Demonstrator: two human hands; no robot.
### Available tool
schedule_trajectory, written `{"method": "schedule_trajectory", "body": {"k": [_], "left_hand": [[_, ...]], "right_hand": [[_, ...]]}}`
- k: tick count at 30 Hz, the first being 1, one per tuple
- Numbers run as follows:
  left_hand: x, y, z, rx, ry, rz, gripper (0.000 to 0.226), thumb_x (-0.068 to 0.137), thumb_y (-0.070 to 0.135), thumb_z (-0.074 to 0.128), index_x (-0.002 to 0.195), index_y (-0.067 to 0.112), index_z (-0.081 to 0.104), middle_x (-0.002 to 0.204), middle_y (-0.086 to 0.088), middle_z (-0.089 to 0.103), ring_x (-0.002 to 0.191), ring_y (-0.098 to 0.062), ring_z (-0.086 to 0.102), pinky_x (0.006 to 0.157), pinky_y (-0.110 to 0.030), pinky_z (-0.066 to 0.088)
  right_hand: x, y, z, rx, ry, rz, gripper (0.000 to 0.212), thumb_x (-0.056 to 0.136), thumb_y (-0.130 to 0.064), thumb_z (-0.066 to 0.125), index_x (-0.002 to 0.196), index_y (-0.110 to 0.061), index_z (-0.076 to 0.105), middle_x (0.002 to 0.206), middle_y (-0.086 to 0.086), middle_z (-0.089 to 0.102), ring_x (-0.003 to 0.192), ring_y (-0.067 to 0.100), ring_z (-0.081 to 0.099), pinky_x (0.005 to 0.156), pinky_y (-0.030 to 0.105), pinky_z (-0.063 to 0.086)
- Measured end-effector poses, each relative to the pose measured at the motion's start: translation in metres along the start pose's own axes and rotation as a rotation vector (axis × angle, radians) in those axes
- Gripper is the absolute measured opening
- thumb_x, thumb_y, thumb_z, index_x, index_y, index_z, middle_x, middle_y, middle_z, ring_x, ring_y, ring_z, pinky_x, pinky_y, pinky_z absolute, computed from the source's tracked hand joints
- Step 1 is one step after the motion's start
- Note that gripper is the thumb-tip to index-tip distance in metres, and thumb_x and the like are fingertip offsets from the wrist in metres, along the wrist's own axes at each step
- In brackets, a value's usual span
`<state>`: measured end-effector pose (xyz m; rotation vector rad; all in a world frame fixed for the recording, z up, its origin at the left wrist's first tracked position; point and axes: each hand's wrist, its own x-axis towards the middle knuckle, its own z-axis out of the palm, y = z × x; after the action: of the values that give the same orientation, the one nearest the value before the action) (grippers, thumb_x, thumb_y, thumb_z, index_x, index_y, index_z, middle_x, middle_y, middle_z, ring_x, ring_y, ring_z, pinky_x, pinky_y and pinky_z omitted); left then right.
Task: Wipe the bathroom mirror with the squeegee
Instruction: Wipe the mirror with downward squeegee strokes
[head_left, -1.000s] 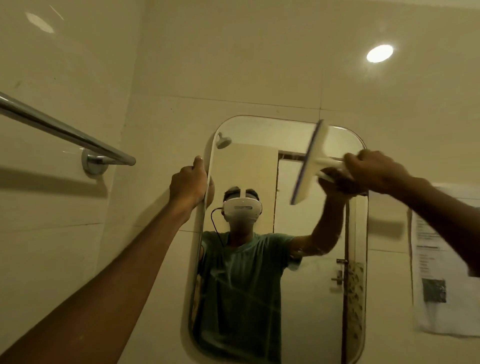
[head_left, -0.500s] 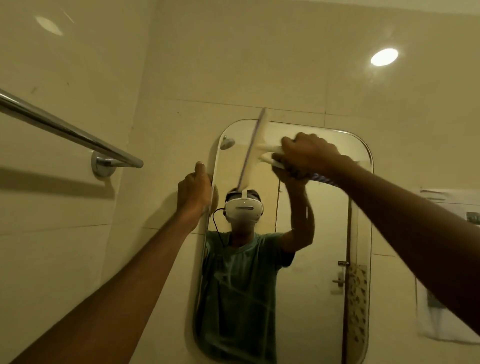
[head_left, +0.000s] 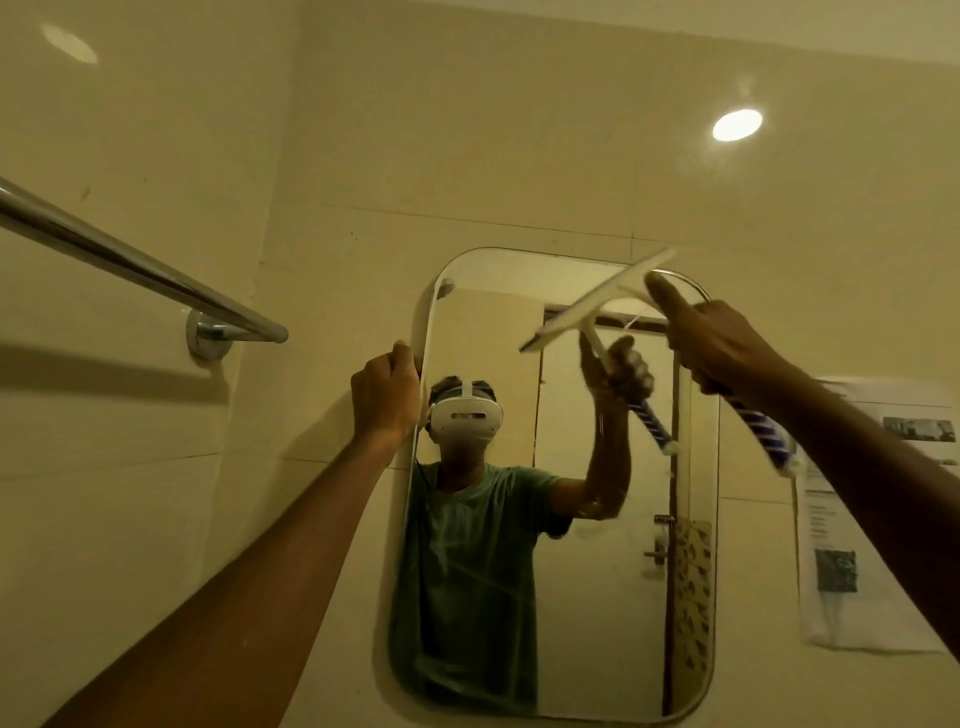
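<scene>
The left hand (head_left: 387, 395) curls its fingers round the left edge of the rounded frameless wall mirror (head_left: 571, 597), seemingly steadying it, while the right hand (head_left: 719, 345), fingers wrapped round the handle, tilts the cream-bladed, blue-striped squeegee (head_left: 597, 304) against its top right corner.

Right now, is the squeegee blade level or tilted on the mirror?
Tilted: the squeegee blade slopes from the mirror's upper right corner down leftwards.

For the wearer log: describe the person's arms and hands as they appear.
Both forearms are bare, with no sleeve reaching them in the direct view. The left hand and right hand wear no gloves; no watch or bracelet shows. The mirror reflects a green short-sleeved T-shirt.
</scene>
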<state>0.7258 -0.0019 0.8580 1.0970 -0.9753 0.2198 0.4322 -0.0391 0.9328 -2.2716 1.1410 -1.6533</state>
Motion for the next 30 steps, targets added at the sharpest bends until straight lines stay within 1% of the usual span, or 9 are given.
{"method": "schedule_trajectory", "body": {"k": [3, 5, 11, 15, 20, 23, 26, 28, 30], "left_hand": [[0.003, -0.003, 0.001, 0.024, 0.012, 0.027, 0.051, 0.101, 0.030, 0.032, 0.065, 0.003, 0.056, 0.059, -0.005, 0.052, 0.054, -0.011, 0.048, 0.054, -0.023, 0.037], [0.004, -0.007, 0.003, 0.070, 0.018, 0.081, 0.050, 0.102, 0.030, 0.033, 0.064, 0.006, 0.055, 0.057, -0.003, 0.051, 0.052, -0.009, 0.047, 0.049, -0.021, 0.034], [0.008, -0.018, 0.009, 0.091, 0.032, 0.181, 0.051, 0.102, 0.032, 0.031, 0.064, 0.008, 0.056, 0.059, -0.003, 0.054, 0.054, -0.013, 0.051, 0.054, -0.024, 0.036], [0.009, -0.018, 0.010, 0.116, 0.046, 0.212, 0.052, 0.102, 0.031, 0.029, 0.064, 0.008, 0.055, 0.064, -0.006, 0.057, 0.061, -0.018, 0.054, 0.063, -0.028, 0.040], [0.010, -0.018, 0.010, 0.176, 0.083, 0.272, 0.051, 0.102, 0.028, 0.031, 0.060, 0.010, 0.053, 0.058, -0.003, 0.054, 0.050, -0.012, 0.047, 0.049, -0.020, 0.032], [0.013, -0.021, 0.010, 0.213, 0.098, 0.301, 0.054, 0.101, 0.027, 0.033, 0.061, 0.004, 0.060, 0.055, -0.007, 0.054, 0.050, -0.018, 0.049, 0.047, -0.020, 0.030], [0.015, -0.022, 0.010, 0.243, 0.109, 0.306, 0.054, 0.101, 0.025, 0.035, 0.060, 0.001, 0.060, 0.053, -0.008, 0.051, 0.049, -0.019, 0.046, 0.046, -0.022, 0.026], [0.016, -0.022, 0.010, 0.234, 0.114, 0.312, 0.053, 0.101, 0.024, 0.035, 0.055, 0.006, 0.055, 0.050, -0.007, 0.049, 0.044, -0.016, 0.043, 0.046, -0.020, 0.025], [0.015, -0.024, 0.011, 0.210, 0.117, 0.311, 0.051, 0.101, 0.024, 0.036, 0.053, 0.010, 0.049, 0.048, -0.004, 0.046, 0.041, -0.011, 0.039, 0.046, -0.019, 0.026]], "right_hand": [[0.004, -0.023, 0.014, -0.010, 0.014, -0.148, 0.044, 0.099, -0.047, 0.039, 0.091, -0.007, 0.056, 0.075, 0.012, 0.055, 0.053, 0.018, 0.049, 0.045, 0.027, 0.043], [0.006, -0.027, 0.022, -0.051, 0.038, -0.201, 0.035, 0.101, -0.040, 0.036, 0.095, -0.011, 0.054, 0.075, 0.008, 0.055, 0.053, 0.017, 0.051, 0.043, 0.027, 0.045], [-0.013, 0.008, 0.026, -0.197, 0.130, -0.121, 0.036, 0.103, -0.042, 0.027, 0.100, -0.014, 0.050, 0.068, 0.005, 0.054, 0.049, 0.017, 0.054, 0.042, 0.028, 0.047], [-0.062, 0.037, 0.048, -0.129, 0.163, 0.001, 0.041, 0.103, -0.037, 0.030, 0.088, -0.008, 0.055, 0.062, 0.006, 0.055, 0.045, 0.014, 0.051, 0.042, 0.028, 0.047], [-0.061, 0.019, 0.034, -0.179, 0.101, 0.064, 0.046, 0.103, -0.042, 0.030, 0.076, -0.012, 0.052, 0.060, 0.006, 0.051, 0.044, 0.017, 0.049, 0.042, 0.028, 0.048], [-0.017, -0.007, 0.009, -0.195, 0.201, 0.035, 0.051, 0.102, -0.045, 0.030, 0.072, -0.011, 0.052, 0.063, 0.010, 0.054, 0.050, 0.023, 0.053, 0.058, 0.040, 0.055], [0.004, -0.013, 0.006, -0.174, 0.230, 0.018, 0.050, 0.102, -0.045, 0.029, 0.072, -0.012, 0.052, 0.063, 0.010, 0.054, 0.052, 0.025, 0.054, 0.064, 0.047, 0.057], [-0.008, 0.001, 0.015, -0.158, 0.225, 0.025, 0.047, 0.103, -0.040, 0.029, 0.072, -0.012, 0.051, 0.063, 0.011, 0.053, 0.052, 0.024, 0.052, 0.064, 0.047, 0.056], [-0.033, 0.024, 0.030, -0.141, 0.218, 0.064, 0.049, 0.104, -0.038, 0.028, 0.071, -0.010, 0.051, 0.060, 0.010, 0.051, 0.049, 0.023, 0.048, 0.056, 0.040, 0.052]]}}
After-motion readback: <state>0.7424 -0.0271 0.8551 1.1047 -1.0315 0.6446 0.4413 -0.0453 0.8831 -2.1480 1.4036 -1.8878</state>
